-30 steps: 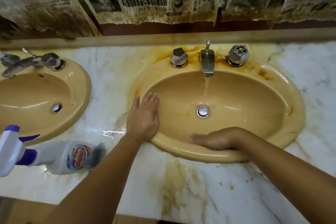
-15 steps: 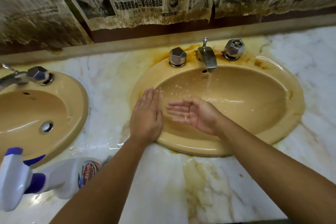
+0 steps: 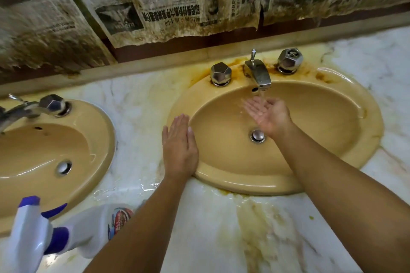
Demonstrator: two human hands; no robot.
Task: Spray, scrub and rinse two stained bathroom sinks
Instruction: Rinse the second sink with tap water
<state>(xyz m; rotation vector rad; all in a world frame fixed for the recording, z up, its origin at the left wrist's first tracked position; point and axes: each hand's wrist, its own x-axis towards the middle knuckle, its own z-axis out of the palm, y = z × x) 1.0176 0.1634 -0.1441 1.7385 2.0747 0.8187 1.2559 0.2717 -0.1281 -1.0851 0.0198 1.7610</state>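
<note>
Two tan oval sinks sit in a stained marble counter. On the right sink (image 3: 332,139), water runs from the chrome faucet (image 3: 258,74). My right hand (image 3: 266,114) is cupped palm up under the stream, holding nothing. Flat on this sink's left rim lies my left hand (image 3: 179,148), fingers straight. The left sink (image 3: 44,150) is wet, with its own faucet (image 3: 20,112) at the far left. A white spray bottle (image 3: 66,230) with a blue trigger lies on its side at the counter's front left.
Chrome knobs (image 3: 220,74) (image 3: 289,60) flank the running faucet, with rust stains around them. The drain plug (image 3: 258,135) lies below my right wrist. Brown streaks mark the marble counter (image 3: 255,239) in front. Stained newspaper (image 3: 168,6) covers the wall behind.
My right hand left the sink's front rim, crossed the bowl and rose palm up under the running water. My left hand stayed on the left rim. The view shifted right.
</note>
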